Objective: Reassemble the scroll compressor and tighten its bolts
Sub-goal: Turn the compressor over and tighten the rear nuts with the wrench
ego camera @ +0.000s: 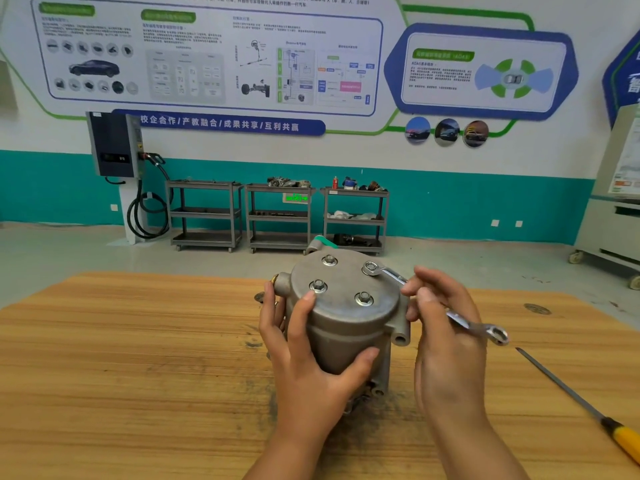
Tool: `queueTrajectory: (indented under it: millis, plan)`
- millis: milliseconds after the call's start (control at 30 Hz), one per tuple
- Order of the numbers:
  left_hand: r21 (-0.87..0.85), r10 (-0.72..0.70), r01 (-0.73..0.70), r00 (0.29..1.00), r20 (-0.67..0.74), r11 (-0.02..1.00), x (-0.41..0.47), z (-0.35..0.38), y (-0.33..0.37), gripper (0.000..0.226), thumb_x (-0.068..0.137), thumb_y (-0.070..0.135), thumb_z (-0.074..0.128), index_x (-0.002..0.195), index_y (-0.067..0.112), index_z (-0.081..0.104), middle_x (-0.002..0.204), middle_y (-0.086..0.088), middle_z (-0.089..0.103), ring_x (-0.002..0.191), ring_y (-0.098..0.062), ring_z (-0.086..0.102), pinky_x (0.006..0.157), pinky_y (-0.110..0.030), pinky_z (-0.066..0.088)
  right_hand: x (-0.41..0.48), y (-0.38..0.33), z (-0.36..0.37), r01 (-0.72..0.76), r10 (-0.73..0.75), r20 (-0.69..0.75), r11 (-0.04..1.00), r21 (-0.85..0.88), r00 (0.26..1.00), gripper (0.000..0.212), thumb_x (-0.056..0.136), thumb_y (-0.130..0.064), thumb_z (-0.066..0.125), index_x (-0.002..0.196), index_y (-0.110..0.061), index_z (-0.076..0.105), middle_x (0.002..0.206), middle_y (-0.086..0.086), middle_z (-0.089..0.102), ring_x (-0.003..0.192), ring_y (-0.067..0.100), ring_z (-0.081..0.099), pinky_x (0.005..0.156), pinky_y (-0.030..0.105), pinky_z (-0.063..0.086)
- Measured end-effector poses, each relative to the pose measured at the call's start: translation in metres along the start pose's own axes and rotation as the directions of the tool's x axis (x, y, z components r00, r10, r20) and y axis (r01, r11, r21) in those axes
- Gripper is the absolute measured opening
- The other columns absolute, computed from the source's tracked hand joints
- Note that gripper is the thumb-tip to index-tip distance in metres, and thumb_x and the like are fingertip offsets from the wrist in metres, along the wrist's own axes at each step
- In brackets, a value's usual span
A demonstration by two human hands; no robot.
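Head view. The scroll compressor (349,317) stands upright near the middle of the wooden bench (138,358), its round end cover facing up. Four flanged bolts sit in the cover: far (329,260), far right (370,267), left (318,285) and near (363,298).

The left hand (304,355) grips the housing. Its thumb wraps the near side, one finger lies on the cover rim beside the left bolt, and the remaining fingers curl round the far left side. This hand hides much of the lower body, and the base can barely be made out where it meets the bench.

The right hand (446,341) pinches the shank of a combination wrench (464,323). One end of the wrench is seated over the far right bolt, and the open end projects free to the right. The fingers cover the middle of the shank.

A green-capped fitting (323,241) shows only partly behind the cover.

A slender tool with a yellow handle (623,441) lies on the bench well to the right. Its handle is cut off by the frame edge.

In the background, three metal carts (278,216) stand against the wall. The parts on them are too small to identify. A wall-mounted charging unit (114,147) with a coiled cable is to their left. The small text on the wall posters (214,60) is blurred.
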State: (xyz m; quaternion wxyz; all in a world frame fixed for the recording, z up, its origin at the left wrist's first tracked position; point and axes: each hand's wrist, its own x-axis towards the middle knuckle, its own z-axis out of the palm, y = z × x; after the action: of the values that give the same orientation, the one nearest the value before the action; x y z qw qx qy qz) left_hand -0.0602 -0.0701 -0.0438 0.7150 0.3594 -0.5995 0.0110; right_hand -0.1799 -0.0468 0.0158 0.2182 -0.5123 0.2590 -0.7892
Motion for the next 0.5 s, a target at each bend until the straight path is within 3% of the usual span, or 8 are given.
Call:
queueTrajectory:
  millis: [133,267,367,500]
  plan:
    - [0.005,-0.008,0.008,1.000,0.007,1.000,-0.001,-0.001,-0.002,0.083,0.062,0.055,0.073,0.132,0.043,0.031,0.152,0.015,0.008,0.145,-0.001,0.009,0.107,-0.032,0.030,-0.026,0.000,0.007,0.106,-0.093,0.065,0.964,-0.245,0.994,0.027,0.084,-0.035,0.051,0.104,-0.045,0.066,0.106,-0.012,0.066,0.106,0.001,0.058,0.086,0.007,0.042]
    - [-0.018,-0.048,0.048,0.999,-0.003,0.999,-0.001,-0.003,-0.004,0.083,0.062,0.056,0.075,0.132,0.046,0.032,0.155,0.012,0.008,0.146,-0.007,0.014,0.104,-0.038,0.036,-0.039,0.000,0.018,0.189,-0.165,0.094,0.909,-0.372,0.982,0.026,0.087,-0.038,0.048,0.108,-0.046,0.060,0.118,-0.026,0.060,0.111,0.003,0.050,0.093,0.015,0.039]
    - [-0.039,-0.061,0.060,0.998,-0.027,0.997,-0.002,-0.003,-0.002,0.078,0.067,0.063,0.071,0.132,0.045,0.033,0.157,0.012,0.006,0.146,-0.015,0.020,0.105,-0.040,0.040,-0.043,-0.002,0.027,0.290,-0.259,0.135,0.794,-0.534,0.957,0.028,0.088,-0.037,0.049,0.114,-0.040,0.057,0.128,-0.026,0.055,0.105,0.004,0.046,0.093,0.033,0.036]
    - [-0.064,-0.065,0.062,0.997,-0.045,0.996,-0.001,-0.003,-0.003,0.078,0.066,0.047,0.075,0.133,0.043,0.034,0.157,0.017,0.003,0.143,-0.030,0.028,0.098,-0.057,0.047,-0.039,-0.004,0.034,0.498,-0.426,0.285,0.561,-0.661,0.858,0.025,0.086,-0.025,0.052,0.103,-0.025,0.071,0.119,-0.019,0.063,0.101,0.009,0.044,0.084,0.037,0.030]
